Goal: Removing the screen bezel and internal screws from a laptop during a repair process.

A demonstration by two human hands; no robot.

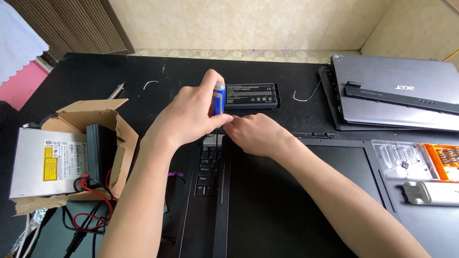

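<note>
Blue-and-white plastic, the handle of the small screwdriver sits in your left hand, whose fingers are closed around it with the thumb capping the top, and the thin shaft runs straight down to the top edge of the open black laptop near its hinge. Your right hand rests at about three o'clock from the shaft, fingers curled narrow at the tip; whether they pinch a screw you cannot tell. To do this well, I'd keep the shaft upright, press down lightly through the thumb, and let the right fingertips steady the tip so it doesn't skate across the lid. At twelve o'clock lies a black rectangular battery pack, at two o'clock a closed grey laptop, and at nine o'clock a silver optical drive in a torn cardboard box.
</note>
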